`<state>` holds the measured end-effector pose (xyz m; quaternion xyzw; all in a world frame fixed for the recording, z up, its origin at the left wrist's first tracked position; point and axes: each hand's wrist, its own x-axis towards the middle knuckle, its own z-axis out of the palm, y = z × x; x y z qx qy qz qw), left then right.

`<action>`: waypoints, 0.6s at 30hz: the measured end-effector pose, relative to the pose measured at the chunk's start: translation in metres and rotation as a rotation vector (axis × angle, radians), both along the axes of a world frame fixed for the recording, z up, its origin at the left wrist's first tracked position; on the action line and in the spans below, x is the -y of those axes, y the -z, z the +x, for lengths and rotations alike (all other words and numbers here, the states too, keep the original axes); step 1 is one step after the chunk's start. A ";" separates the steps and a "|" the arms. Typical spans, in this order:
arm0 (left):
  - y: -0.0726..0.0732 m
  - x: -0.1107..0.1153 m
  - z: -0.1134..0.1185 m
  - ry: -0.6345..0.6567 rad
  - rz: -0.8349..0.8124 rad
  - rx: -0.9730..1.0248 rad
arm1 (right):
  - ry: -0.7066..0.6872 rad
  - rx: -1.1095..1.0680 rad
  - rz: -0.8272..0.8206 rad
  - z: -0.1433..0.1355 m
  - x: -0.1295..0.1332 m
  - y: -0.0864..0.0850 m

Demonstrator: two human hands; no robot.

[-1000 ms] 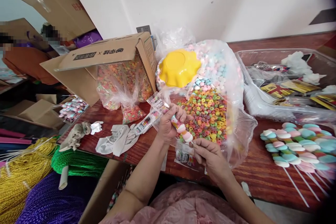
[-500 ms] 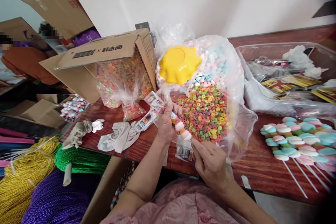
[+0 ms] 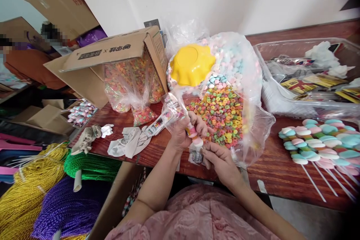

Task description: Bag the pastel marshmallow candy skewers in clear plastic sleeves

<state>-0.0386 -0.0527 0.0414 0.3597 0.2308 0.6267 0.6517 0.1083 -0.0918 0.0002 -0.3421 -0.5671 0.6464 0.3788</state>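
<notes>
A candy skewer [image 3: 197,141] of marshmallows and gummy rings, partly inside a clear printed wrapper [image 3: 172,109], is gripped in my left hand [image 3: 184,133]. The fingers of my right hand [image 3: 221,161] are pinched at the skewer's lower end; what lies between them is too small to make out. Just beyond my hands is a heap of gummy rings [image 3: 222,118] on clear plastic. A small printed packet [image 3: 196,156] lies on the table under the skewer's end. Finished-looking marshmallow skewers [image 3: 323,144] are stacked at the right.
Behind the rings, a yellow bowl [image 3: 192,64] rests on a bag of marshmallows [image 3: 242,63]. An open carton [image 3: 112,50] and white gloves [image 3: 129,141] are on the left, a clear bin [image 3: 312,105] on the right. Rope bundles [image 3: 70,202] hang lower left. A person [image 3: 33,65] is far left.
My left hand's fingers have closed further around the skewer, and the wrapper stands more upright. My right hand has moved slightly left, its fingers now pinched together at the skewer's end.
</notes>
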 end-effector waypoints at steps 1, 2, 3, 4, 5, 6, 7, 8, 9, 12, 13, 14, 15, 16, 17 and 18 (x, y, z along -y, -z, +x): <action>0.000 0.002 0.001 0.009 -0.009 -0.039 | 0.064 0.074 0.143 0.000 0.001 -0.001; -0.001 0.003 0.002 0.018 -0.021 -0.069 | 0.143 0.143 0.295 0.001 0.002 -0.001; -0.001 0.005 0.002 0.023 -0.034 -0.085 | 0.226 0.199 0.438 0.002 0.001 -0.001; -0.001 0.006 0.002 0.017 -0.042 -0.083 | 0.301 0.238 0.559 0.004 -0.001 -0.001; -0.002 0.007 0.000 -0.001 -0.043 -0.063 | 0.358 0.264 0.650 0.006 -0.003 0.000; -0.002 0.008 -0.003 -0.026 -0.040 -0.025 | 0.398 0.278 0.709 0.008 -0.006 0.001; -0.003 0.007 -0.007 -0.054 -0.034 0.022 | 0.421 0.288 0.741 0.010 -0.008 0.001; -0.003 0.007 -0.011 -0.086 -0.028 0.072 | 0.432 0.297 0.753 0.011 -0.009 0.002; -0.004 0.006 -0.015 -0.122 -0.025 0.116 | 0.437 0.303 0.756 0.012 -0.010 0.003; -0.005 0.001 -0.023 -0.210 -0.051 0.181 | 0.433 0.290 0.765 0.009 -0.009 0.005; -0.005 0.001 -0.023 -0.222 -0.064 0.179 | 0.429 0.280 0.764 0.008 -0.008 0.006; -0.004 0.000 -0.022 -0.220 -0.075 0.172 | 0.424 0.272 0.757 0.006 -0.008 0.007; -0.004 0.000 -0.020 -0.205 -0.082 0.163 | 0.417 0.268 0.737 0.005 -0.007 0.009; -0.004 0.001 -0.018 -0.188 -0.081 0.152 | 0.405 0.266 0.702 0.004 -0.007 0.010; -0.003 0.001 -0.015 -0.176 -0.072 0.140 | 0.391 0.262 0.646 0.004 -0.008 0.011; -0.002 0.002 -0.012 -0.172 -0.059 0.126 | 0.370 0.250 0.568 0.003 -0.008 0.012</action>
